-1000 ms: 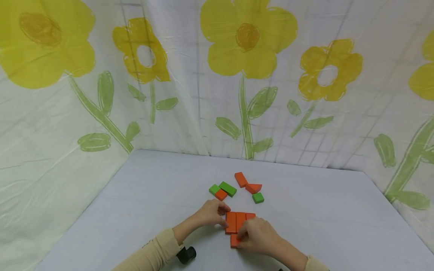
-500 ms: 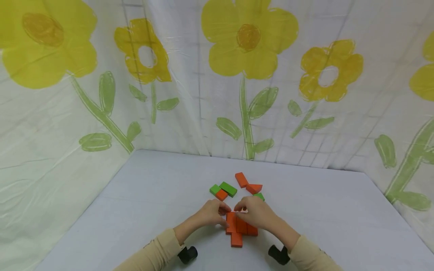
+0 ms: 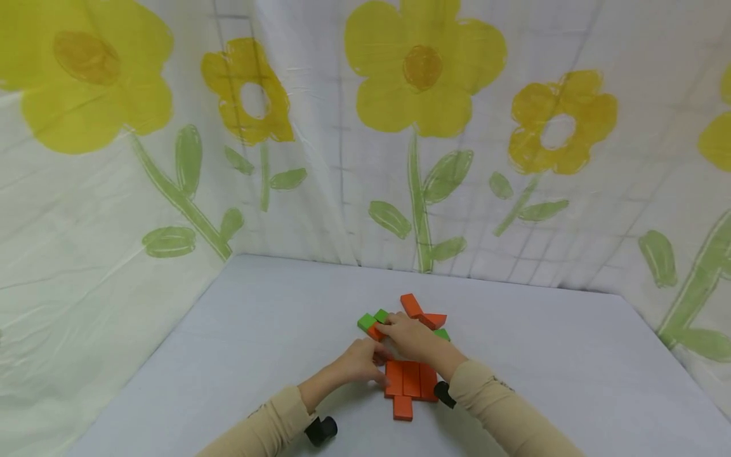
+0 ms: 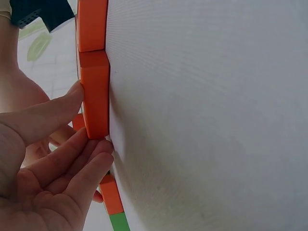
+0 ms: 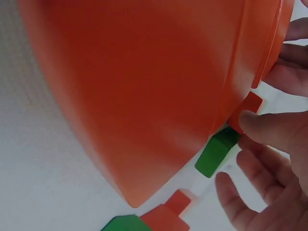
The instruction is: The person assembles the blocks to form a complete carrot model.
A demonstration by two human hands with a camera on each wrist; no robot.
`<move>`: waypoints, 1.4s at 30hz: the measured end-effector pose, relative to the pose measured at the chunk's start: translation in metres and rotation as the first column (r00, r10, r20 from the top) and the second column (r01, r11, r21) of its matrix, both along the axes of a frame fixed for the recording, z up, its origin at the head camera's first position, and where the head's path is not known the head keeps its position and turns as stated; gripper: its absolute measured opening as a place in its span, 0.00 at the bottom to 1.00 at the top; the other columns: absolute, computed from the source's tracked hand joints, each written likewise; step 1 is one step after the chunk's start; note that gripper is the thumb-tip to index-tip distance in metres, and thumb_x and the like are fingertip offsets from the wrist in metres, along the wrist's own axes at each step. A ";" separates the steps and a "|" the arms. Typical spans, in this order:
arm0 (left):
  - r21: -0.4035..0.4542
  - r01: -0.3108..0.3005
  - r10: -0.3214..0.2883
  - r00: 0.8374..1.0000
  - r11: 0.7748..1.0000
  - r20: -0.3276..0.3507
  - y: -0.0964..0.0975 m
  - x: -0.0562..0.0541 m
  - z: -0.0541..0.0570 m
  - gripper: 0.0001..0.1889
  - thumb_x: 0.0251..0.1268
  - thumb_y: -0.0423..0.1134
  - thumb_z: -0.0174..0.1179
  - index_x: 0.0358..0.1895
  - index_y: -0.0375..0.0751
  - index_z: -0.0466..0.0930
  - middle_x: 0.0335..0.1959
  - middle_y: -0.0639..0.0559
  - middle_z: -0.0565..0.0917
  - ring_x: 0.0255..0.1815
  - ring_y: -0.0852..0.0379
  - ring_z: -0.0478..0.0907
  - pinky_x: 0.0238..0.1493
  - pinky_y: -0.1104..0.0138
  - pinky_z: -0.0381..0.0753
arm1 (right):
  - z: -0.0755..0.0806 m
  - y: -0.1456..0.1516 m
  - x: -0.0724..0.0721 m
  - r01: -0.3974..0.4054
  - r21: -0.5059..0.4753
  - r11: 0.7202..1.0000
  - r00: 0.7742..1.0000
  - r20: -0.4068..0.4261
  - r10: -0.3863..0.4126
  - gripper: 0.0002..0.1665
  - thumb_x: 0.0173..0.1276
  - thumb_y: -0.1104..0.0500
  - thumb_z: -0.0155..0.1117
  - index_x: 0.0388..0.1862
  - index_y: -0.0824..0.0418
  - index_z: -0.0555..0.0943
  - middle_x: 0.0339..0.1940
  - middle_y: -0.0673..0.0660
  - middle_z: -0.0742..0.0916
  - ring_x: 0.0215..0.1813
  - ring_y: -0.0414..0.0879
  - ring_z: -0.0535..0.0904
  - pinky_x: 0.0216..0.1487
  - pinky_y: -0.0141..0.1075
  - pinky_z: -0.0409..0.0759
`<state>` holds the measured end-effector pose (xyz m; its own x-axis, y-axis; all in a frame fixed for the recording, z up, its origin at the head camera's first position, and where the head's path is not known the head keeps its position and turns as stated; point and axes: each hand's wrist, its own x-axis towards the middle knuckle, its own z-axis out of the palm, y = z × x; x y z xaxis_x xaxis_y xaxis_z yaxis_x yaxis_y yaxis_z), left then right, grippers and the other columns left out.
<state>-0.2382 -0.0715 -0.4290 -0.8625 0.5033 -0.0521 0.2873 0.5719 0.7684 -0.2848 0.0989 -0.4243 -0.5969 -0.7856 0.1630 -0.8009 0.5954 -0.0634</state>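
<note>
Three long orange blocks [image 3: 411,379] lie side by side on the table, with a smaller orange block [image 3: 402,407] against their near side. At their left edge is my left hand [image 3: 361,363]; in the left wrist view its thumb and fingertips touch the side and end of an orange block [image 4: 95,96]. My right hand [image 3: 408,334] reaches past the group to a small orange block [image 5: 246,111]. Its thumb overlaps that block in the right wrist view, while the other fingers are spread near a green block [image 5: 217,151]. Whether it grips the small block is unclear.
A green block [image 3: 367,322] stands beside the small orange one. Farther back are an orange block [image 3: 410,305], an orange piece with a slanted end [image 3: 435,320] and a green block [image 3: 442,334] partly behind my right hand. A flowered curtain [image 3: 320,209] hangs behind the table.
My right hand has gone from the small block at the near side, over the far edge of the group, to the small orange block behind. The left hand stays at the left edge.
</note>
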 end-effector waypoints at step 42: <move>-0.027 -0.027 0.028 0.999 0.999 0.044 0.002 -0.001 -0.001 0.19 0.45 0.28 0.74 0.45 0.32 0.84 0.34 0.51 0.82 0.36 0.56 0.74 0.41 0.63 0.79 | 0.022 0.053 0.047 0.334 -0.242 0.911 0.893 0.391 -0.223 0.11 0.52 0.64 0.75 0.36 0.63 0.86 0.30 0.49 0.85 0.35 0.47 0.79 0.36 0.34 0.79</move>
